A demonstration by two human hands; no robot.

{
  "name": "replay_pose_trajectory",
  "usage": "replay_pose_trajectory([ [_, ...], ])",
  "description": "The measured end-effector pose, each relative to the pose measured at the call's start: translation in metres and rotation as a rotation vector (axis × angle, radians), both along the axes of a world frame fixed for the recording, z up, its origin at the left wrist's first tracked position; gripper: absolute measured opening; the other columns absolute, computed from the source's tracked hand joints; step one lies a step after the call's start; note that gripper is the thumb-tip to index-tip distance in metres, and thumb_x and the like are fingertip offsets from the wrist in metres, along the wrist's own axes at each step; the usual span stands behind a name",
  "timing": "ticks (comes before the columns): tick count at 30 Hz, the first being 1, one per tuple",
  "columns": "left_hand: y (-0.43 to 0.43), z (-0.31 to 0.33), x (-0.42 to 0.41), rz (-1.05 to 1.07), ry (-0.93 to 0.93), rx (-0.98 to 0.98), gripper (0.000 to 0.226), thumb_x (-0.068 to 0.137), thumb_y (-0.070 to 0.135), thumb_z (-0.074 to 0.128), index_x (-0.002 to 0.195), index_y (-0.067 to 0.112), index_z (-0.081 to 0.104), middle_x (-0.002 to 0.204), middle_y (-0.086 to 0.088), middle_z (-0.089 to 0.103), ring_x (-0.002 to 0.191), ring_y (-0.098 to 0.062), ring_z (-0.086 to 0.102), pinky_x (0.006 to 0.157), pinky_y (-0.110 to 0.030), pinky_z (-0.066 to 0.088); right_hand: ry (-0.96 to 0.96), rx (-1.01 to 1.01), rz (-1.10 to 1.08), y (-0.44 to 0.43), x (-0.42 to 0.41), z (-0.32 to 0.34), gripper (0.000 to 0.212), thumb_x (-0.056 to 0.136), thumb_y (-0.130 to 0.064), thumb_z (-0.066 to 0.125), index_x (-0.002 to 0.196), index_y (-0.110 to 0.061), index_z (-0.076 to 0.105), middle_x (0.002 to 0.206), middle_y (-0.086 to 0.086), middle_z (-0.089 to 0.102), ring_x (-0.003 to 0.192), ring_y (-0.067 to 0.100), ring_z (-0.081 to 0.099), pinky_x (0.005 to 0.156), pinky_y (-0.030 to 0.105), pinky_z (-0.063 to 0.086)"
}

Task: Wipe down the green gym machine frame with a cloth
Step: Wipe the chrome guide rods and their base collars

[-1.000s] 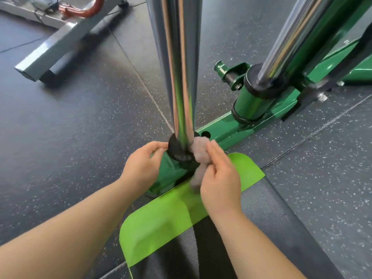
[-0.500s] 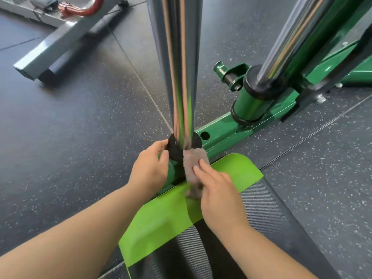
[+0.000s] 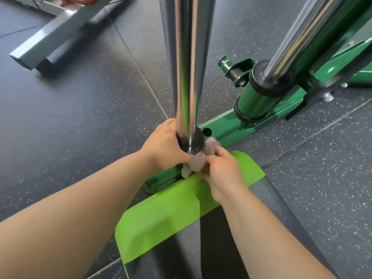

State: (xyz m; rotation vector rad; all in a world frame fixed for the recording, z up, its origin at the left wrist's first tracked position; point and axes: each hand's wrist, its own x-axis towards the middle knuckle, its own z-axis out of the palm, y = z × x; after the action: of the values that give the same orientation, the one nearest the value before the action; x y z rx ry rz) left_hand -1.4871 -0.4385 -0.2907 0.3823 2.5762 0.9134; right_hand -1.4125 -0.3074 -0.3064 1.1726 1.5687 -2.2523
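The green machine frame (image 3: pixel 227 130) runs along the floor from centre to upper right, with a chrome upright (image 3: pixel 186 73) rising from a black collar (image 3: pixel 194 142). A greyish-pink cloth (image 3: pixel 198 160) is wrapped against the base of that upright, just below the collar. My left hand (image 3: pixel 164 147) curls round the left side of the collar and pinches the cloth's near end. My right hand (image 3: pixel 221 171) pinches the cloth from the right. The green base under the cloth is mostly hidden by both hands.
A lime-green and grey ribbed footplate (image 3: pixel 167 216) lies under my forearms. A second chrome rod (image 3: pixel 298 37) slants into a green socket (image 3: pixel 255 99) at right. A grey steel beam (image 3: pixel 52 39) of another machine lies at upper left on dark speckled rubber flooring (image 3: pixel 70 121).
My left hand has slid round the collar and taken the cloth's end. The cloth has shifted from the front of the base to wrap its right side; my right hand moved right.
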Motion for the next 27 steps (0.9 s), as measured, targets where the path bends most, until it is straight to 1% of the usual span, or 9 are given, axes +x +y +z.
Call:
replay_pose_trajectory([
  [5, -0.011, 0.021, -0.015, -0.205, -0.099, -0.195, 0.074, 0.072, 0.021, 0.08, 0.138, 0.029, 0.047, 0.127, 0.007, 0.037, 0.108, -0.015, 0.05, 0.086, -0.02, 0.038, 0.058, -0.093, 0.031, 0.001, 0.011, 0.001, 0.033, 0.094, 0.01, 0.045, 0.106, -0.013, 0.066, 0.09, 0.008, 0.072, 0.074, 0.017, 0.065, 0.057, 0.027, 0.052],
  [10, -0.008, 0.017, -0.014, -0.196, -0.042, -0.151, 0.079, 0.064, 0.026, 0.085, 0.136, 0.028, 0.053, 0.137, 0.005, 0.049, 0.121, -0.017, 0.05, 0.1, -0.025, 0.04, 0.091, -0.149, 0.015, 0.013, 0.0, -0.003, 0.051, 0.09, 0.017, 0.036, 0.119, -0.014, 0.064, 0.117, 0.014, 0.07, 0.108, 0.031, 0.066, 0.093, 0.048, 0.054],
  [13, -0.012, 0.015, -0.009, -0.116, 0.051, -0.078, 0.069, 0.063, 0.032, 0.087, 0.125, 0.033, 0.058, 0.121, 0.011, 0.055, 0.111, -0.012, 0.053, 0.097, -0.032, 0.045, 0.169, -0.156, 0.013, 0.019, -0.003, -0.002, 0.048, 0.09, 0.018, 0.038, 0.113, -0.014, 0.066, 0.11, 0.011, 0.072, 0.099, 0.022, 0.068, 0.089, 0.038, 0.056],
  [15, -0.015, 0.021, -0.008, -0.117, 0.161, -0.036, 0.067, 0.06, 0.039, 0.087, 0.121, 0.035, 0.06, 0.117, 0.014, 0.053, 0.106, -0.005, 0.049, 0.094, -0.029, 0.044, 0.263, 0.039, 0.009, 0.023, -0.005, -0.003, 0.048, 0.091, 0.016, 0.041, 0.111, -0.018, 0.068, 0.108, 0.003, 0.073, 0.097, 0.015, 0.067, 0.087, 0.031, 0.055],
  [17, -0.018, 0.03, -0.008, -0.13, 0.257, 0.024, 0.066, 0.058, 0.045, 0.088, 0.117, 0.031, 0.062, 0.116, 0.015, 0.052, 0.106, -0.002, 0.048, 0.091, -0.022, 0.042, 0.385, 0.431, 0.102, 0.022, -0.008, -0.005, 0.054, 0.088, 0.015, 0.041, 0.119, -0.022, 0.067, 0.117, -0.007, 0.068, 0.11, 0.007, 0.062, 0.101, 0.029, 0.049],
  [19, -0.02, 0.042, -0.004, -0.107, 0.319, 0.129, 0.062, 0.057, 0.05, 0.083, 0.11, 0.025, 0.064, 0.113, 0.011, 0.055, 0.107, -0.001, 0.049, 0.09, -0.016, 0.041, 0.486, 0.84, 0.368, 0.009, -0.009, -0.018, 0.057, 0.078, 0.01, 0.034, 0.118, -0.014, 0.067, 0.12, -0.007, 0.064, 0.113, 0.016, 0.057, 0.102, 0.039, 0.044],
  [21, -0.021, 0.048, -0.003, -0.108, 0.355, 0.19, 0.063, 0.057, 0.057, 0.076, 0.108, 0.023, 0.064, 0.11, 0.009, 0.056, 0.108, 0.0, 0.05, 0.09, -0.012, 0.04, 0.406, 1.089, 0.524, -0.003, -0.006, -0.038, 0.064, 0.071, 0.004, 0.028, 0.122, -0.011, 0.064, 0.129, -0.003, 0.062, 0.109, 0.026, 0.051, 0.104, 0.026, 0.032],
  [24, -0.023, 0.047, -0.003, -0.109, 0.279, 0.208, 0.067, 0.055, 0.062, 0.075, 0.111, 0.028, 0.064, 0.11, 0.015, 0.055, 0.108, 0.001, 0.052, 0.092, -0.017, 0.043, 0.351, 1.171, 0.552, -0.007, 0.006, -0.047, 0.068, 0.074, 0.005, 0.034, 0.135, -0.014, 0.058, 0.143, -0.005, 0.054, 0.109, 0.028, 0.051, 0.097, 0.006, 0.018],
  [27, -0.024, 0.038, -0.003, -0.087, 0.191, 0.18, 0.066, 0.052, 0.062, 0.076, 0.11, 0.033, 0.064, 0.111, 0.02, 0.053, 0.106, 0.001, 0.053, 0.091, -0.021, 0.046, 0.384, 1.112, 0.6, -0.003, 0.017, -0.04, 0.065, 0.075, 0.013, 0.047, 0.129, -0.016, 0.065, 0.138, -0.008, 0.057, 0.106, 0.029, 0.051, 0.091, 0.005, 0.02],
])
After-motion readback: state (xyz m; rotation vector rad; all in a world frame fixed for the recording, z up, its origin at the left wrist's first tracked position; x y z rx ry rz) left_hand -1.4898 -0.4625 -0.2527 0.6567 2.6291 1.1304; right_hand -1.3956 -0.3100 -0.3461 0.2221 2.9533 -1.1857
